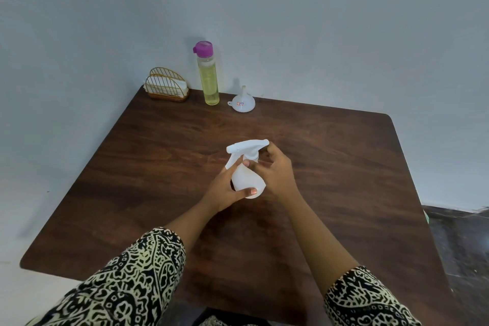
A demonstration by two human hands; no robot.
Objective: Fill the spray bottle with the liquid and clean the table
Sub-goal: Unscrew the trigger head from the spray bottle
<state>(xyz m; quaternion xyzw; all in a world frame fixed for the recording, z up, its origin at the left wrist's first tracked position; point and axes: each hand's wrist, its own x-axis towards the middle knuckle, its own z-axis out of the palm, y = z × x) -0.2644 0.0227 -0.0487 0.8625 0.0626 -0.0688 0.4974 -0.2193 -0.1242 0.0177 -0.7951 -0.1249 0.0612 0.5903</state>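
Head view: the white spray bottle (pixel 247 180) stands mid-surface (pixel 344 167), the left grip (pixel 227 189) wrapped round its body — the right grip (pixel 277 171) curls its fingers about the neck under the trigger head. Along the far edge — liquid bottle (pixel 209 79), funnel (pixel 244 104), napkin holder (pixel 167 86).

The left hand (pixel 227 186) and right hand (pixel 277 171) grip a white plastic spray bottle (pixel 247 180), their forearms blocking its near side. Bare dark brown wooden table (pixel 344 167) lies open to its left and right. Beyond it, along the wall, stand a gold wire napkin holder (pixel 167 86), a purple-capped bottle of yellow liquid (pixel 209 79) and a white plastic funnel (pixel 243 104).
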